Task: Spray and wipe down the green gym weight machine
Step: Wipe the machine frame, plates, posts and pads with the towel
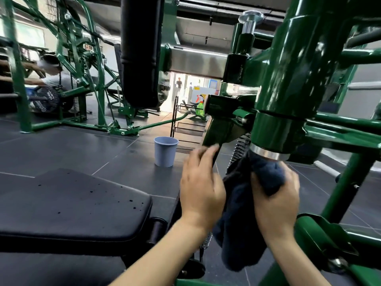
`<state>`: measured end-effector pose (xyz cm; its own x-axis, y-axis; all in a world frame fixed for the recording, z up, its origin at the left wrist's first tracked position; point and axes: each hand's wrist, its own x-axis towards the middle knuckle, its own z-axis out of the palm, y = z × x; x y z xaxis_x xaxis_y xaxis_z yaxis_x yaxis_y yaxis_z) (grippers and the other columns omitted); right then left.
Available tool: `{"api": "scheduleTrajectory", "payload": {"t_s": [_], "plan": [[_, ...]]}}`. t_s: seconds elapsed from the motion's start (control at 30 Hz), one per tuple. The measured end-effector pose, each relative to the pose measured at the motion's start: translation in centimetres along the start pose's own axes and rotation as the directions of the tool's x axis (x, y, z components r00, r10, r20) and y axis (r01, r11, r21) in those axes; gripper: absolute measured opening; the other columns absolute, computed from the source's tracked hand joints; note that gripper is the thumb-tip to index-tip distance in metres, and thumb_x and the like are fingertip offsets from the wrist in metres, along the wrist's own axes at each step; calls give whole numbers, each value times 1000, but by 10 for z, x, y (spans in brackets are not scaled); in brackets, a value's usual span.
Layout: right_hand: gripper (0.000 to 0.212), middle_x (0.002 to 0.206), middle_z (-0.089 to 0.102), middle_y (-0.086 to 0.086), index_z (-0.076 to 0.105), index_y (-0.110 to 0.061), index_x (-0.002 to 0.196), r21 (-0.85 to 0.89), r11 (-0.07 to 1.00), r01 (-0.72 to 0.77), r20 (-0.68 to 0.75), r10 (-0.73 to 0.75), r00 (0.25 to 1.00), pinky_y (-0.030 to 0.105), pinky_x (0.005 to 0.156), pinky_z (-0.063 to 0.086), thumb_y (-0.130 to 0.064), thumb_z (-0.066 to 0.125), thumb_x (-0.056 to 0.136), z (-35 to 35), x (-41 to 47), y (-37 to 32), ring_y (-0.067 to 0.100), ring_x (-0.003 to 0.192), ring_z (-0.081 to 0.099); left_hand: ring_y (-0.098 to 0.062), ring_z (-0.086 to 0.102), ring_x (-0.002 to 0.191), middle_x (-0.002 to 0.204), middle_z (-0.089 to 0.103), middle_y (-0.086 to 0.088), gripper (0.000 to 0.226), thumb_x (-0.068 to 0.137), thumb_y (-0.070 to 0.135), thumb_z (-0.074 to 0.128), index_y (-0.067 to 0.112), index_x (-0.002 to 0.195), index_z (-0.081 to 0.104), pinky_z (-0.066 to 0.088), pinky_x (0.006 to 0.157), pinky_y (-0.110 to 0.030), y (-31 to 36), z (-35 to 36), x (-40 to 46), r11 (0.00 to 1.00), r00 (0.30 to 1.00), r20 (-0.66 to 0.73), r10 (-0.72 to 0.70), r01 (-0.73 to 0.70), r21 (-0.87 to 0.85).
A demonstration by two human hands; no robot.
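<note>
Right hand [275, 195] has its fingers curled tight round a dark blue cloth [245, 207], bunching it against the underside of the green machine's upright post [288, 79], just below the silver collar [268, 154]; the rest of the cloth hangs loose. Left hand [201, 182] has its fingers bent over a dark angled bar [218, 129] beside the post. Judgement: cloth is soft, light and conforming, best held wadded in the palm; the frame is rigid, heavy and glossy, probably slick when wet, so bracing on the bar looks sensible.
</note>
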<state>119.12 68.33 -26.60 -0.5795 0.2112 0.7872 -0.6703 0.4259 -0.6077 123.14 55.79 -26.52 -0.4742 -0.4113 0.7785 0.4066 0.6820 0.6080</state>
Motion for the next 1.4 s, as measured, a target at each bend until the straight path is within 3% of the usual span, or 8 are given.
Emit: {"api": "scheduleTrajectory", "payload": {"t_s": [0.2, 0.37, 0.57, 0.7, 0.87, 1.1, 1.27, 1.4], "plan": [[37, 95, 68, 14, 62, -8, 110, -165, 985, 43, 117, -24, 993, 36, 73, 44, -34, 69, 84, 37, 33, -3, 37, 93, 61, -3, 49, 120, 124, 54, 12, 44, 92, 9, 39, 14, 132, 55, 35, 104, -16, -4, 34, -31, 911, 947, 95, -306, 320, -259], [57, 120, 63, 12, 51, -19, 137, -143, 984, 110, 145, -89, 985, 40, 87, 49, -25, 71, 84, 45, -3, 26, 35, 105, 59, 0, 47, 126, 133, 55, 10, 42, 98, 7, 42, 20, 137, 52, 35, 107, -19, -15, 46, -51, 805, 896, 144, -420, 441, -397], [39, 111, 66, 6, 53, -21, 122, -219, 975, 48, 310, 22, 950, 35, 82, 47, -35, 65, 88, 34, -29, 48, 31, 101, 62, -1, 40, 132, 141, 48, 8, 54, 85, 20, 39, 12, 137, 53, 24, 108, -6, -26, 39, -76, 901, 925, 206, -318, 363, -239], [24, 90, 66, 1, 56, -23, 96, -41, 994, -102, 259, 109, 960, 38, 77, 49, -27, 75, 81, 14, -1, 29, 32, 92, 63, -10, 59, 111, 115, 68, 2, 41, 84, 22, 44, 15, 117, 67, 44, 100, -27, -29, 25, -66, 887, 907, 212, -363, 406, -218], [39, 94, 59, 3, 47, -18, 95, -86, 981, -171, 232, 187, 955, 32, 76, 44, -45, 72, 81, 31, 29, -7, 28, 96, 60, -9, 56, 67, 74, 66, 5, 22, 90, 12, 48, 26, 83, 64, 44, 63, -31, -29, 24, -72, 861, 812, 429, -394, 490, -135], [34, 95, 66, 10, 49, -22, 105, -248, 946, -208, 254, 271, 929, 34, 72, 45, -44, 64, 84, 50, -23, 27, 34, 92, 63, -26, 62, 105, 117, 65, -5, 38, 91, 21, 49, 25, 129, 51, 50, 83, -33, -51, 23, -80, 802, 703, 443, -557, 594, 65], [35, 109, 61, 8, 50, -24, 115, -414, 900, -135, 416, 319, 852, 33, 75, 40, -44, 61, 88, 36, -66, 50, 32, 101, 60, -26, 64, 98, 106, 68, -11, 28, 77, 19, 48, 18, 102, 61, 50, 78, -29, -54, 17, -103, 801, 499, 668, -552, 542, 257], [57, 124, 47, 13, 44, -15, 134, -309, 947, -82, 263, 168, 950, 43, 89, 45, -33, 67, 86, 27, -68, 35, 39, 107, 56, -29, 63, 105, 109, 69, -12, 38, 78, 13, 49, 15, 113, 63, 50, 84, -33, -54, 18, -96, 821, 677, 485, -553, 543, 176]]}}
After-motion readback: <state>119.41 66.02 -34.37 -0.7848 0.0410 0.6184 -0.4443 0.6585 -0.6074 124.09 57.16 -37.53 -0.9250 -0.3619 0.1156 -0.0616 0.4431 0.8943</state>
